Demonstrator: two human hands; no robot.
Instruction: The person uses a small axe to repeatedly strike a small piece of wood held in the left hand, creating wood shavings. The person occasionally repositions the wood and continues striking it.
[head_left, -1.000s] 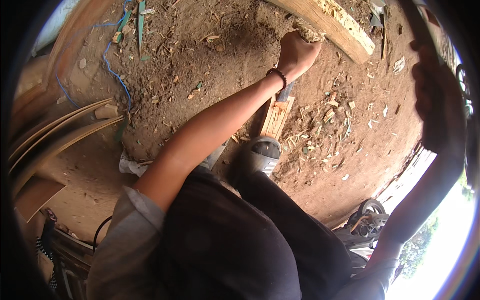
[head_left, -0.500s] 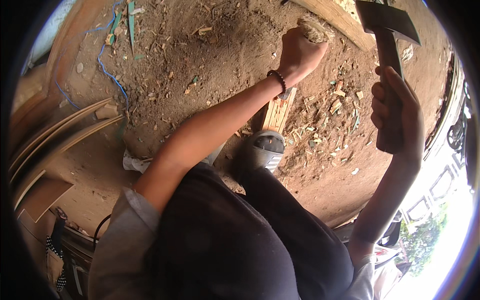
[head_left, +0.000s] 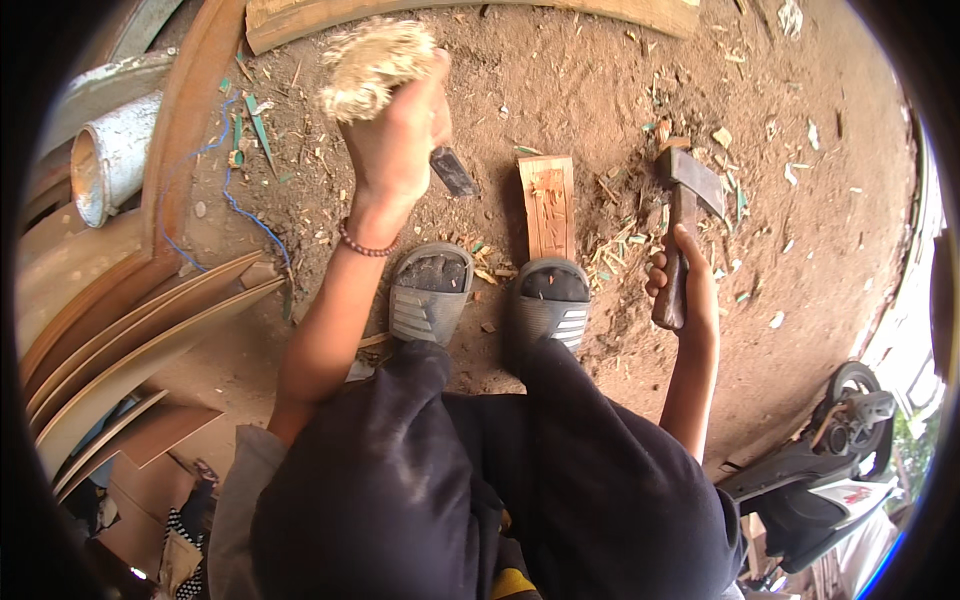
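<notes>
My left hand (head_left: 392, 135), at upper left, is closed on a chisel-like tool with a frayed, pale fibrous top (head_left: 375, 65) and a dark metal end (head_left: 455, 172) showing below the fist. My right hand (head_left: 688, 280) grips the dark handle of a hatchet (head_left: 692, 180), its head low over the chip-strewn dirt; whether it touches the ground I cannot tell. Between the two hands a short, gouged wooden block (head_left: 547, 205) lies just beyond my right sandal (head_left: 552, 305), apart from both tools. My left sandal (head_left: 428, 300) is beside it.
A curved timber (head_left: 470, 15) lies at the top. Bent boards (head_left: 140, 360), a rusty-rimmed white pipe (head_left: 115, 155) and tangled blue string (head_left: 245, 215) are at left. A motorbike (head_left: 830, 440) stands at lower right. Wood chips (head_left: 620, 255) litter the dirt floor (head_left: 800, 250).
My left hand has moved leftward, away from above the block, still holding its tool. The hatchet has come from raised at far right down beside the block. The whole view has shifted.
</notes>
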